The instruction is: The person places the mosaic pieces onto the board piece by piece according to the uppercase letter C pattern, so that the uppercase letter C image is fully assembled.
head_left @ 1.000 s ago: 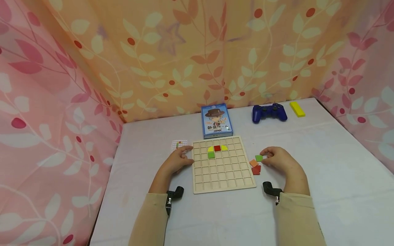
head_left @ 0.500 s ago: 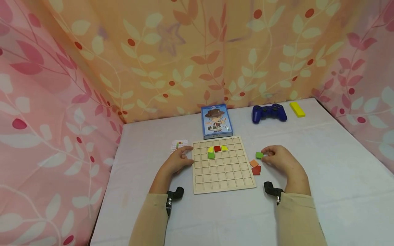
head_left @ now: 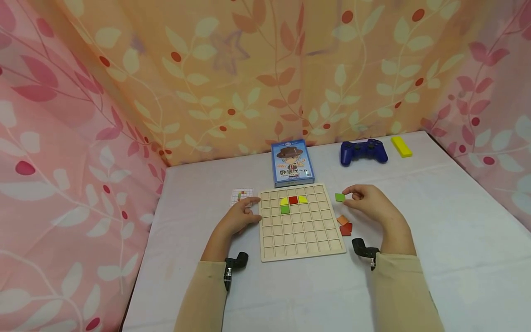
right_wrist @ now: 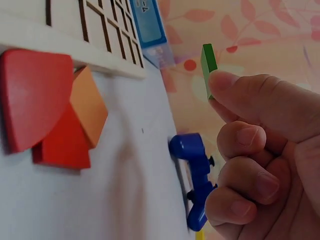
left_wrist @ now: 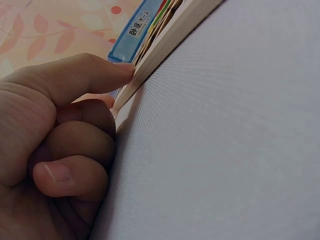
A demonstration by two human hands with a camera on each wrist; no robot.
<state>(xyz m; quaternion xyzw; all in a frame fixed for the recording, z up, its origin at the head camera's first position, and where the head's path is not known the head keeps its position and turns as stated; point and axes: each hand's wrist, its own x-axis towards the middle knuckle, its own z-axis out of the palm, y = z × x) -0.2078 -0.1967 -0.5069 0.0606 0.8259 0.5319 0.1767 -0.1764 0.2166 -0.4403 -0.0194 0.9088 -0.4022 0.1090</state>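
Observation:
A green square tile [head_left: 340,197] is pinched between the thumb and index finger of my right hand [head_left: 369,201]; in the right wrist view the tile [right_wrist: 208,70] is seen clear of the table. My left hand [head_left: 236,216] touches the left edge of the wooden grid board [head_left: 300,235] with its thumb and index fingertips, set apart along that edge. Its other fingers [left_wrist: 80,140] are curled in. On the board, a red square [head_left: 293,200] lies between two yellow curved-edge tiles [head_left: 302,199], and a green square [head_left: 285,209] lies below the left yellow one.
Beside the board's right edge lie an orange tile [head_left: 343,220] and overlapping red pieces [head_left: 346,229]. A small pattern card [head_left: 242,193] lies by my left hand. Behind stand a blue game box [head_left: 292,162], a blue game controller [head_left: 363,152] and a yellow block [head_left: 401,146].
My right hand has picked up the green tile from the table and moved it up and left, towards the board's right edge. My left hand has stayed at the board.

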